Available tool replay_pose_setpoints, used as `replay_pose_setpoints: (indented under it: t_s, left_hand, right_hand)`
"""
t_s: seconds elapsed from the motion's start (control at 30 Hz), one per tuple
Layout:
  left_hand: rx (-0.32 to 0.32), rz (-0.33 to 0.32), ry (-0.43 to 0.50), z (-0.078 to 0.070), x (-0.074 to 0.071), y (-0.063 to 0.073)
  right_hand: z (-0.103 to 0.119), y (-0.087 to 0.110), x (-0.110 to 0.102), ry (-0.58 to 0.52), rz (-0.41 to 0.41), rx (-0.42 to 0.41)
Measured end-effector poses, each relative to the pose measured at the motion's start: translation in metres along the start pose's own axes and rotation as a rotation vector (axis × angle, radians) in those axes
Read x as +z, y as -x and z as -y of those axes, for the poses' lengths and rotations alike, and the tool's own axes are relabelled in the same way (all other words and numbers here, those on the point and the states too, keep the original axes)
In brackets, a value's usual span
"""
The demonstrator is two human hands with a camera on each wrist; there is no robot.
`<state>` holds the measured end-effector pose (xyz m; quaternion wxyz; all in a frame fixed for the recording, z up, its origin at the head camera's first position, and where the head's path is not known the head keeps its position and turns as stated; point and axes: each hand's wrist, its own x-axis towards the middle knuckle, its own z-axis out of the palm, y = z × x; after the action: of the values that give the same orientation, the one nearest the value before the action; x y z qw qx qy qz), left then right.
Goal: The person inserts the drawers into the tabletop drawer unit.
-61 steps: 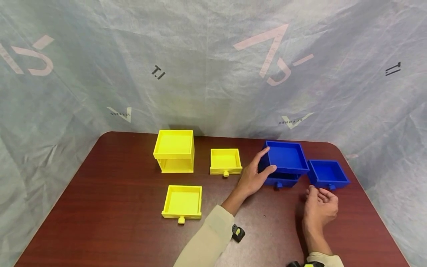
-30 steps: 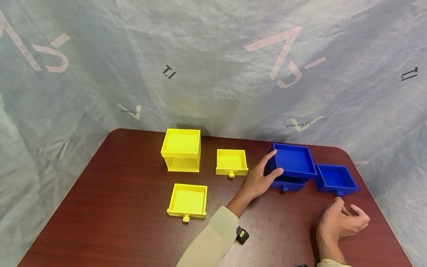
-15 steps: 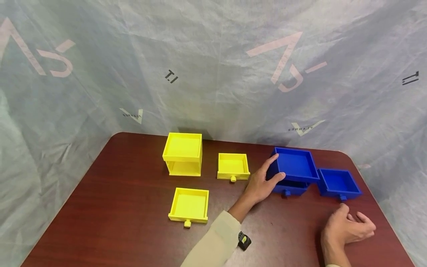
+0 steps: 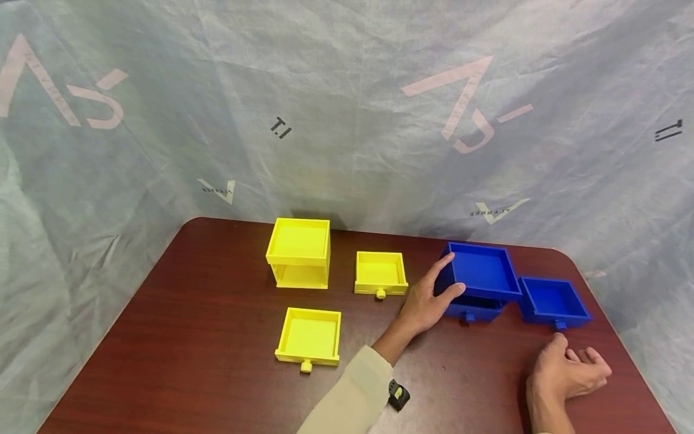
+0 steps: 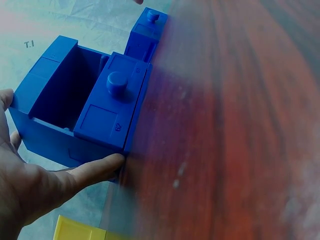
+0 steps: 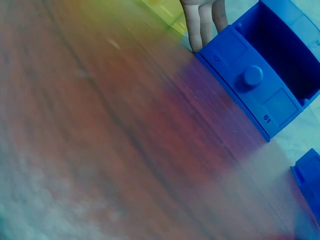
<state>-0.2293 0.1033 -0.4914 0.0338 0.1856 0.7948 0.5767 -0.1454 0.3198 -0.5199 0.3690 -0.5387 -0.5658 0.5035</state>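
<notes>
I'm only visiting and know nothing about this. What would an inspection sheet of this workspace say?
Surface: reddish-brown table with rounded far corners.
Job's things: blue cabinet, lower drawer in, opening above unfilled; loose blue drawer to its right; yellow cabinet without drawers; farther yellow drawer and nearer yellow drawer, both loose.
Clutter: nothing seen.
Hands: left hand touches the blue cabinet's left side; right hand, fingers loosely curled, holds nothing.
Cables: nothing seen.
Surroundings: grey sheeting with printed letters.

A reddish table [image 4: 179,355] (wood-grained) carries two cabinets [image 4: 484,269] and three loose drawers [image 4: 554,300].
</notes>
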Motion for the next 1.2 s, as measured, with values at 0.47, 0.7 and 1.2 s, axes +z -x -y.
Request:
replay_pose_setpoints:
  t_s: [0.47, 0.7, 1.2]
  left_hand:
    - [-0.004, -0.001, -0.012, -0.002, 0.000, 0.000]
    - [-0.007, -0.003, -0.014, 0.000, 0.000, 0.000]
    - [-0.001, -0.001, 0.010, -0.001, 0.000, 0.001]
  right_hand:
    - [0.002, -0.007, -0.001, 0.053, 0.099, -0.032]
    - [0.000, -0.008, 0.000, 0.068, 0.114, -0.047]
    - [0.001, -0.010, 0.001, -0.028, 0.151, -0.054]
